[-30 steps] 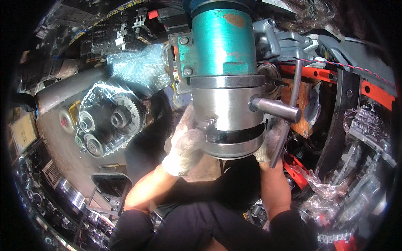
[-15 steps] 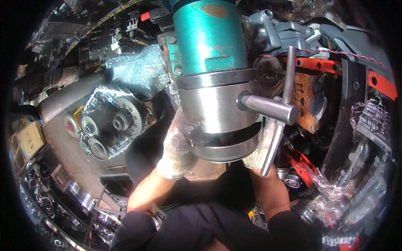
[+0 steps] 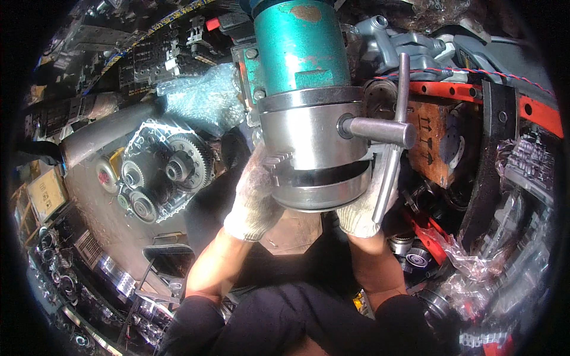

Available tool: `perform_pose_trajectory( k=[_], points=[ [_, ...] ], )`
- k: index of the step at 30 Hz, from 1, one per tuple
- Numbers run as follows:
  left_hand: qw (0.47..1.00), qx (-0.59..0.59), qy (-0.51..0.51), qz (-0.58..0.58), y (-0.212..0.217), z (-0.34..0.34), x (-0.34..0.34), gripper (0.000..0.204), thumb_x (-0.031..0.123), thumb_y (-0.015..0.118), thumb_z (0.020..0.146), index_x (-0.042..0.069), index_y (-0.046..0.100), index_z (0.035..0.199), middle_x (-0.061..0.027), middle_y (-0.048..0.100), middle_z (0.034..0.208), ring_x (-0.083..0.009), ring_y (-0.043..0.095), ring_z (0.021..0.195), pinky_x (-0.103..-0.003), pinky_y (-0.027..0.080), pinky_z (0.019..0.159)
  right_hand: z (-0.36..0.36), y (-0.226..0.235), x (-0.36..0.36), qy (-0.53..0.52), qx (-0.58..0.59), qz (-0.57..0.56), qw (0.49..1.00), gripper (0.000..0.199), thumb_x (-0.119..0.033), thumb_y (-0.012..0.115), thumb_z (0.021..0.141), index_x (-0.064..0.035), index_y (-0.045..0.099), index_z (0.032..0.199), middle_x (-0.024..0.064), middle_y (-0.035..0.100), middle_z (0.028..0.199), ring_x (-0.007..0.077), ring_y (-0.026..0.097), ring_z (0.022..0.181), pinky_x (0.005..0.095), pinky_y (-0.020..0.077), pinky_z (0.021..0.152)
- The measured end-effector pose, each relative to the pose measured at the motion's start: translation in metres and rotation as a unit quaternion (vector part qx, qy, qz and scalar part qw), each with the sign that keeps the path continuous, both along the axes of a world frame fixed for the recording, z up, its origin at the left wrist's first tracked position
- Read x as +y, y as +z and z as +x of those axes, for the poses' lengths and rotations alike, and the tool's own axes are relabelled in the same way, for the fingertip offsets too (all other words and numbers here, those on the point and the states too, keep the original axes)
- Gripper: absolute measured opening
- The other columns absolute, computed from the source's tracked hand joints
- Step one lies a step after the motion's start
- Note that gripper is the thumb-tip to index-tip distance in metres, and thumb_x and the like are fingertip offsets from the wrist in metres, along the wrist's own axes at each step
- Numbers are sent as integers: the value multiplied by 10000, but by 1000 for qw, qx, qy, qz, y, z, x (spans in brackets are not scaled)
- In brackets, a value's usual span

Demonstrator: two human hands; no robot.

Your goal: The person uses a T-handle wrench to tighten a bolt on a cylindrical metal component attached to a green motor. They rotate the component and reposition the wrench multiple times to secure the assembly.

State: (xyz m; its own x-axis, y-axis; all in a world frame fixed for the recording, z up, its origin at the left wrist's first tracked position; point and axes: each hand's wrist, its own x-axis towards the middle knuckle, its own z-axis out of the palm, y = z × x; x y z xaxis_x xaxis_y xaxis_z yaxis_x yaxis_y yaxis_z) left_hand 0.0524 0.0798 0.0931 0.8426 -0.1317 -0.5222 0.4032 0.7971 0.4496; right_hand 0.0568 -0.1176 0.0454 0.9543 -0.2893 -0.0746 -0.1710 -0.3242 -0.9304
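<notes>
Steel cylinder (image 3: 312,137) seen slightly higher; flanking unchanged.
Under the green cylinder (image 3: 300,44), it is closely flanked by left hand (image 3: 249,199) and right hand (image 3: 360,216); grip cannot be told; handling is judged ongoing.

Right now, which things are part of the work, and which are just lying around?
Part of the work, it seems:
steel cylinder, with the left grip and right grip at its lower end
its T-shaped handle
adjoining green cylinder

Probably just lying around:
big toothed gear
bubble-wrapped bundle
wooden block
</notes>
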Motion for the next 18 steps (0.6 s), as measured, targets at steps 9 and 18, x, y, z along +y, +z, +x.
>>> perform_pose_trajectory(
  k=[9, 18],
  points=[
    [998, -46, -2, -29, -2, 3, -3, 898, 624, 782, 885, 93, 455, 1531, -140, 583, 1457, -308, 588, 1332, -550, 527, 1097, 10, 55, 7, 214, -21, 239, 947, 1373, -322, 960, 715, 22, 29, 1663, 253, 319, 1632, 388, 448, 1451, 507, 477, 1150],
    [994, -79, 18, -80, 16, 7, -7, 605, 387, 628, 1036, 35, 462, 1499, -164, 629, 1370, -286, 659, 1195, -446, 558, 1004, 21, 42, 13, 176, -174, -190, 950, 1635, -685, 1011, 405, 32, 225, 1646, 275, 433, 1559, 402, 497, 1402, 499, 461, 1141]
  ],
)
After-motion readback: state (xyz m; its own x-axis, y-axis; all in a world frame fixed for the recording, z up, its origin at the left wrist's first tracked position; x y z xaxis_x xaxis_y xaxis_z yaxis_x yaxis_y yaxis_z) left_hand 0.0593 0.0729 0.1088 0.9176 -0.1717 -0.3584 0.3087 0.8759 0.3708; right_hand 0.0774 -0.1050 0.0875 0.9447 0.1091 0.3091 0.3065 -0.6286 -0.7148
